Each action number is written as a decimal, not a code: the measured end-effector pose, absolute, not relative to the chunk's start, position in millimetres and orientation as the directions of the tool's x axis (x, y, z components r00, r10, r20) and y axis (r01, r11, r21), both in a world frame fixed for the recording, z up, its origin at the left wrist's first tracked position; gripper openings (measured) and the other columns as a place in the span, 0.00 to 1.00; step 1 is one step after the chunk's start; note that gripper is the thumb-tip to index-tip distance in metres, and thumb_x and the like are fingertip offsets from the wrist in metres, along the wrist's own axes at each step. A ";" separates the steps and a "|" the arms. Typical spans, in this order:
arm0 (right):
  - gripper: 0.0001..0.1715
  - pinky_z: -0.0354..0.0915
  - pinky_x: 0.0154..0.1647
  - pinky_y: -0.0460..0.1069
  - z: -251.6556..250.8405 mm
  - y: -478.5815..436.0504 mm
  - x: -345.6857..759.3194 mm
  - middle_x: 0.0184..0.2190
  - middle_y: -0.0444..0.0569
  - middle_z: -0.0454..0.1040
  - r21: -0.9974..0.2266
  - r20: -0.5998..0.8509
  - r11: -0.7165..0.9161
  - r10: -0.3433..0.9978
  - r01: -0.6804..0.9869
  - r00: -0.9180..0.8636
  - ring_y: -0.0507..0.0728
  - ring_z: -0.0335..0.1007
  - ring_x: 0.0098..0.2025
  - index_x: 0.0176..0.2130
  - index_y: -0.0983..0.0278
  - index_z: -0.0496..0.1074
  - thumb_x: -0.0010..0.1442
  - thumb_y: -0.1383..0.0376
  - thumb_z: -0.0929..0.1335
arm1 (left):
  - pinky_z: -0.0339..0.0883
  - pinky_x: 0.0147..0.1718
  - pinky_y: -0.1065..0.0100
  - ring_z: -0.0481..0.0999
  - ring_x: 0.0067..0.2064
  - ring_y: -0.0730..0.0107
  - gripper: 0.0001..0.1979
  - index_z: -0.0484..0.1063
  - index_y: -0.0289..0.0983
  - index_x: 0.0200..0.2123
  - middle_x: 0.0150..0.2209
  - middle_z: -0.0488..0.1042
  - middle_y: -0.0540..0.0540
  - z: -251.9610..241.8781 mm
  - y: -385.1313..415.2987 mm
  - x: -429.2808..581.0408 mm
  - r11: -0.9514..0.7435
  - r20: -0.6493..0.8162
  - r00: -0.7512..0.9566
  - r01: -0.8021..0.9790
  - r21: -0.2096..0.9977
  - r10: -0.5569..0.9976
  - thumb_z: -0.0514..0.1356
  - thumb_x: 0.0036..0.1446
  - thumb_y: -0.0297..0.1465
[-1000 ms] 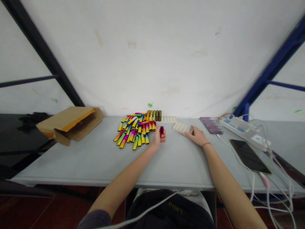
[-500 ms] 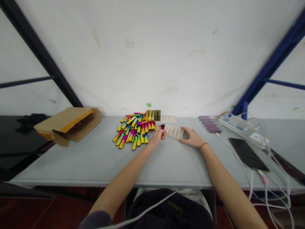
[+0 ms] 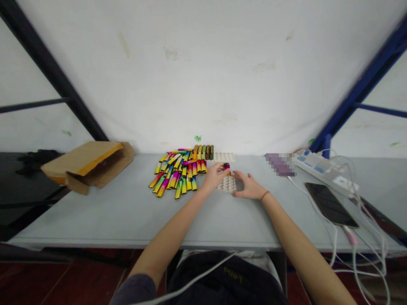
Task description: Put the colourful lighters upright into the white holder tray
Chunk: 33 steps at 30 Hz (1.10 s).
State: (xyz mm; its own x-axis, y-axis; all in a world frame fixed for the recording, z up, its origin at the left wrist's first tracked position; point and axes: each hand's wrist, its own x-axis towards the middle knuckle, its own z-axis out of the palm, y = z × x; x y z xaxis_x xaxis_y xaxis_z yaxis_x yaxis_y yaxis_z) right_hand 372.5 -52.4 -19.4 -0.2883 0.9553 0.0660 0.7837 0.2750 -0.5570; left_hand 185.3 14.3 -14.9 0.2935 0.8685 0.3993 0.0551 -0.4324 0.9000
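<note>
My left hand [image 3: 213, 178] pinches a small red and dark lighter [image 3: 226, 166] and holds it over the far edge of a white pocketed tray [image 3: 227, 184]. My right hand [image 3: 248, 187] rests on the tray's right side, fingers curled against it. A heap of rainbow-coloured lighters [image 3: 177, 173] lies just left of my left hand. Behind it, a short row of lighters [image 3: 203, 151] stands upright next to a second white tray [image 3: 224, 157].
An open cardboard box [image 3: 85, 165] lies on its side at the table's left. To the right are a blurred purple object [image 3: 280, 165], a power strip [image 3: 324, 169], a dark phone [image 3: 330, 204] and loose white cables [image 3: 352, 250]. The grey table [image 3: 127, 212] ends at a white wall.
My right hand slid the white tray left toward the middle. My left hand carried the lighter right and further away, over the tray.
</note>
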 end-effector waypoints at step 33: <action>0.42 0.60 0.61 0.64 -34.5 -37.6 384.8 0.56 0.63 0.72 -0.459 0.274 0.420 0.905 0.783 -0.325 0.71 0.67 0.59 0.54 0.67 0.71 0.47 0.47 0.76 | 0.60 0.50 0.48 0.64 0.56 0.44 0.21 0.80 0.41 0.47 0.54 0.72 0.35 7.0 15.8 140.7 -0.076 0.376 -0.023 0.966 0.245 0.926 0.54 0.65 0.46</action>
